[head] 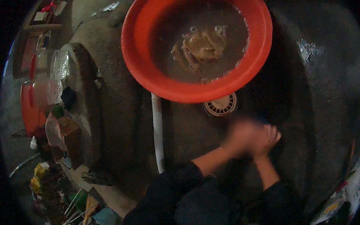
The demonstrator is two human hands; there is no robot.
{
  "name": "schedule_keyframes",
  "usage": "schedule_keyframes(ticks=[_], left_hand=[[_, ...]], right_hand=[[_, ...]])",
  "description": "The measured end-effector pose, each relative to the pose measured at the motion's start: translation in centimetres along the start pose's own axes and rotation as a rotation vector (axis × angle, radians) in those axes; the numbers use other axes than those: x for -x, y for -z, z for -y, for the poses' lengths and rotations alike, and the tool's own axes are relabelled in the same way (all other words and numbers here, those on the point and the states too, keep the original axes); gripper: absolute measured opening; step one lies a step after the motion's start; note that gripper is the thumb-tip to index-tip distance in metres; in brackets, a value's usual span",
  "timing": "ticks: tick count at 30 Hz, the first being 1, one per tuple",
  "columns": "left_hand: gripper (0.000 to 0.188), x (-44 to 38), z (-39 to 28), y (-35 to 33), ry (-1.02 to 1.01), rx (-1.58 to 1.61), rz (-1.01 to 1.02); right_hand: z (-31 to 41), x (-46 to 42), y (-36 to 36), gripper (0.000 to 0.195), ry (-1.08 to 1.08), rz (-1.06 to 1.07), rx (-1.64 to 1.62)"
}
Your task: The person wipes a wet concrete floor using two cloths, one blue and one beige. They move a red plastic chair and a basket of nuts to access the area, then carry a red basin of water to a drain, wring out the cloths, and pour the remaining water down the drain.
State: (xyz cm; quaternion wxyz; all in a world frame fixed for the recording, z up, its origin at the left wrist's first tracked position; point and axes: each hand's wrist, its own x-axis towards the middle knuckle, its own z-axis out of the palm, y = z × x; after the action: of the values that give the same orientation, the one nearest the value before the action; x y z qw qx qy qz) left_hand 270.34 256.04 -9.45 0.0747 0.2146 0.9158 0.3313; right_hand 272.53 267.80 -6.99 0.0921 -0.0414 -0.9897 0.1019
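My left hand [238,137] and my right hand [269,140] are pressed together over the dark floor. The fingers of the right hand are curled. A blur covers most of both hands, so whatever may be between them cannot be made out. Beyond them stands a wide orange-red plastic basin [182,95] holding murky water [175,24]. A brownish soaked cloth [205,45] lies bunched in the water, with bubbles around it. Neither hand touches the basin.
A round floor drain [221,105] shows just below the basin's near rim. Left of it runs a grey corrugated hose [158,135]. A raised ledge [89,105] with clutter is on the left. At lower right lies a crumpled printed plastic bag [344,192].
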Motion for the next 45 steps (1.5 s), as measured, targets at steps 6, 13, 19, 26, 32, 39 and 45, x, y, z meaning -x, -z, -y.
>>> schedule_keyframes(ticks=[6,13,19,26,32,39,45], left_hand=[[0.027,-10.8,0.3,0.7,-0.056,-0.14,-0.225],[0.028,-3.9,-0.9,2.3,-0.045,0.004,-0.06],[0.028,-5.3,-1.7,2.6,0.158,-0.187,0.263],[0.032,-11.2,0.9,0.8,0.026,-0.202,-0.344],[0.027,1.0,0.8,0.1,-0.1,0.058,-0.147],[0.025,-8.6,0.6,1.2,0.024,-0.21,-0.142],[0.032,-9.4,0.8,1.4,-0.009,-0.266,-0.274]], right_hand=[[-2.6,-9.3,-2.5,0.032,-0.08,-0.044,-0.085],[-0.7,-3.1,1.3,0.035,-0.019,0.002,-0.087],[-2.2,-4.1,-1.0,0.032,0.048,0.216,-0.006],[-1.1,-11.6,-2.3,0.035,0.028,-0.262,-0.138],[1.2,-0.6,1.4,0.03,0.08,-0.142,-0.035],[-0.9,-8.5,-1.3,0.03,-0.049,-0.003,-0.171],[-0.2,-10.0,-0.7,0.032,-0.026,-0.093,-0.135]])
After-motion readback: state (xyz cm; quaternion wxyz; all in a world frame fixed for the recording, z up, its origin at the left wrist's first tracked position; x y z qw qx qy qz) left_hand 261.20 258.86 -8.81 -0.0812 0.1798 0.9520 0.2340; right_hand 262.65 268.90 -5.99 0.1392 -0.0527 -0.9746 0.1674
